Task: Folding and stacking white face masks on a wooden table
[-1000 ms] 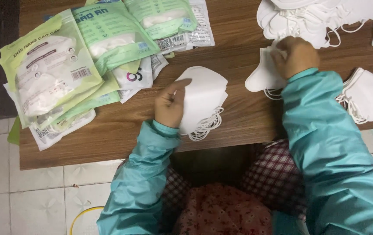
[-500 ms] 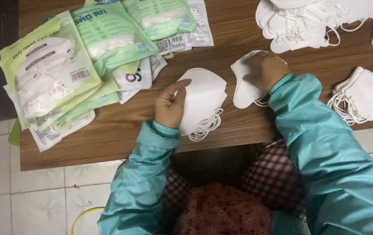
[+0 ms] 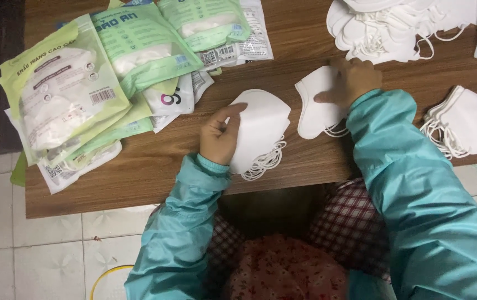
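Left hand [image 3: 219, 136] grips white mask stack [image 3: 261, 130]; right hand [image 3: 352, 80] presses single white mask [image 3: 313, 108] right of it; green packets [image 3: 105, 78] far left on table [image 3: 138, 172].

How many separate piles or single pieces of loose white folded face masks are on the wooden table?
4: a small stack in the left hand, one mask under the right hand, a stack at right, a heap top right. Counts within stacks are hidden.
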